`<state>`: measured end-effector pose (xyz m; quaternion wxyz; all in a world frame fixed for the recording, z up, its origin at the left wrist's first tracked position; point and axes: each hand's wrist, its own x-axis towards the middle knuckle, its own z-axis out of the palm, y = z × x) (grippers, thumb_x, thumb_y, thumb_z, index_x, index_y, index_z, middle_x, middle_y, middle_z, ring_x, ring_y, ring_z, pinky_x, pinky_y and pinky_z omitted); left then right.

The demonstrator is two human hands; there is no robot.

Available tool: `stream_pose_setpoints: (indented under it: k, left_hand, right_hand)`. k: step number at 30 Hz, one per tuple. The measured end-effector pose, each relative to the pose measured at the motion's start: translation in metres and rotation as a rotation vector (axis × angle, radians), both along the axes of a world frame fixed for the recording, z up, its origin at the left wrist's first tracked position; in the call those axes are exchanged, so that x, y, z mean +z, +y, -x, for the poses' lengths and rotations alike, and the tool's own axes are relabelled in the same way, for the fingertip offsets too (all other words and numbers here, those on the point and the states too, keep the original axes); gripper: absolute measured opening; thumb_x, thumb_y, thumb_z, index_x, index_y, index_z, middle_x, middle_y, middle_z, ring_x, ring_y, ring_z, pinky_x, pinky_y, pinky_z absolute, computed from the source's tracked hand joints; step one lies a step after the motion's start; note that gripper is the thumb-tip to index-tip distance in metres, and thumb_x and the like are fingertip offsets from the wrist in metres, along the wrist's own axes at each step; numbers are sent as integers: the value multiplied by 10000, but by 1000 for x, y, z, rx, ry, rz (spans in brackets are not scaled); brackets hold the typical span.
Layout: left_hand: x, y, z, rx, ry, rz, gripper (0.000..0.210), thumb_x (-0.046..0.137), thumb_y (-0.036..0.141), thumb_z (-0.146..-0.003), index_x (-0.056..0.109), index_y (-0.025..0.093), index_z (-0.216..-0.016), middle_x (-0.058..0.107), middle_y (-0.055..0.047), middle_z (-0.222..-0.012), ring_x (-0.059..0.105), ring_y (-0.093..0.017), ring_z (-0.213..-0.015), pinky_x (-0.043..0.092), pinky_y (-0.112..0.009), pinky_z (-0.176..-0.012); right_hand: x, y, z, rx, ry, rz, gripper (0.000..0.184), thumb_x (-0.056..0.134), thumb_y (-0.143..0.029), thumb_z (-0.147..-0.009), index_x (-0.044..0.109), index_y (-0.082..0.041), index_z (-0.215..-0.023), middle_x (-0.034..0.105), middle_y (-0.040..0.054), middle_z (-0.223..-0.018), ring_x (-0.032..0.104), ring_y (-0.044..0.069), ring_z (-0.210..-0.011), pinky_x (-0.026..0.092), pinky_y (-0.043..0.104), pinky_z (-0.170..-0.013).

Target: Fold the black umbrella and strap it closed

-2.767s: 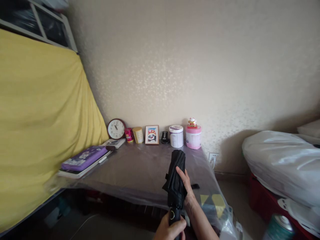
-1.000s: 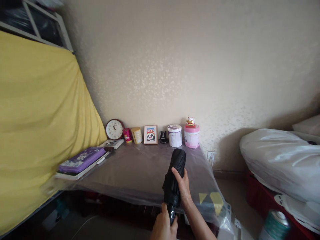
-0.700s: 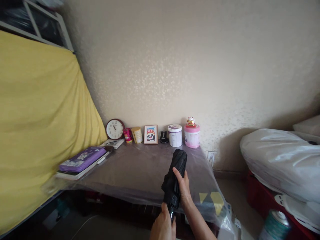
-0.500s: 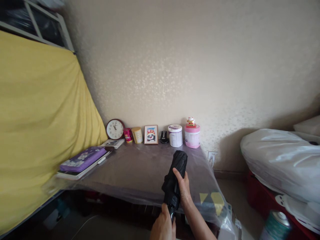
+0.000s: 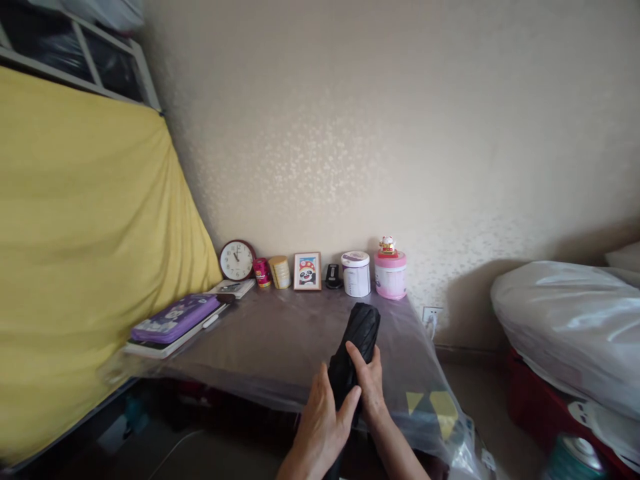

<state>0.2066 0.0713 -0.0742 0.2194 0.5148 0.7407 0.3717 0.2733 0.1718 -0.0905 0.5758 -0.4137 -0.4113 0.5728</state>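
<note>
A folded black umbrella [image 5: 363, 323] is held up in front of the table, its top end tilted away from me. My right hand [image 5: 369, 380] is wrapped round its upper middle, the thumb lying across the fabric. Lower down, my left hand [image 5: 327, 417] closes round the umbrella from the left, thumb and fingers on either side of it. The handle is mostly hidden behind my left hand and wrist.
The table [image 5: 280, 340] has a clear plastic cover. Along the wall stand a clock [image 5: 237, 261], a framed panda picture [image 5: 307, 271], a white tub [image 5: 357, 275] and a pink tub [image 5: 391, 277]. A purple case [image 5: 175, 319] lies left; a plastic-wrapped bundle [image 5: 565, 327] sits right.
My left hand has moved up from the umbrella's handle onto its folded fabric. My right hand keeps its hold. The view has shifted slightly left.
</note>
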Motion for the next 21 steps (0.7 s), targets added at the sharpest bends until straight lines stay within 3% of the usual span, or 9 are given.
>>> stream_pose_setpoints:
  k: [4,11,16,21]
  left_hand:
    - [-3,10,-1,-120,-164,-70,641,387,497,-836,321,70,-1310,463,-165,-1306,439,-199,-1205,328,-263,-987]
    - [8,4,11,-274,-403,-105,478,421,509,-839,503,181,-1177,595,-70,-1137,518,-203,-1093,374,-280,-935]
    - [4,6,15,-327,-660,23,479,433,574,-801,558,166,-1017,614,-9,-703,605,-163,-597,505,-307,-584]
    - [-8,13,12,-337,-741,57,546,366,607,-816,512,151,-1077,617,-15,-649,568,-127,-469,468,-246,-451]
  right_hand:
    - [3,-5,1,18,-11,-35,529,714,-452,-590,531,-173,-1000,662,-5,-778,624,197,-725,493,281,-669]
    - [4,-4,-1,102,35,-6,540,704,-463,-609,512,-181,-1028,658,-15,-748,635,195,-664,509,290,-617]
    - [9,-8,-2,128,76,33,504,697,-472,-622,526,-186,-1000,651,-25,-707,630,189,-640,509,276,-573]
    - [19,-7,-7,122,71,42,512,714,-453,-606,538,-181,-1003,664,-17,-738,641,188,-657,513,261,-575]
